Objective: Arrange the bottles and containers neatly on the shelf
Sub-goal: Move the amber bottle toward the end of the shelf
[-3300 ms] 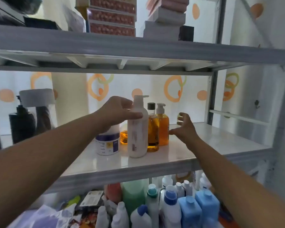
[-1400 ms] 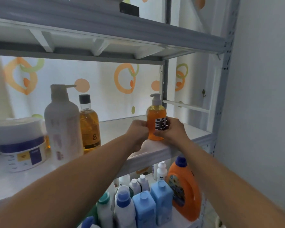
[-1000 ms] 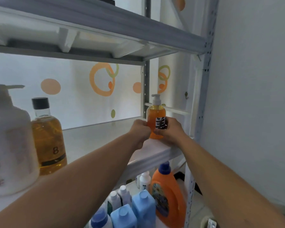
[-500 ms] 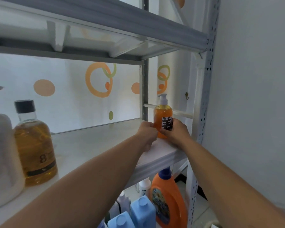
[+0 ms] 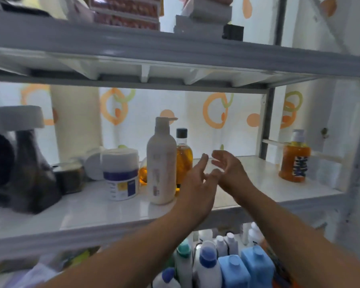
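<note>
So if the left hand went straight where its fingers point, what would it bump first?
Probably the spotted sheet at the back. The left hand points past the right side of the amber bottle, over bare shelf, so the way looks free. Depth is unclear, so it might brush the bottle.

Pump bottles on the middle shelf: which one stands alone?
The orange pump bottle, alone at the far right end. The white pump bottle stands close beside the amber black-capped bottle.

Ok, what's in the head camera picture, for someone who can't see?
An open left hand and right hand hover over a shelf beside a white pump bottle and amber bottle; an orange pump bottle stands far right.
</note>
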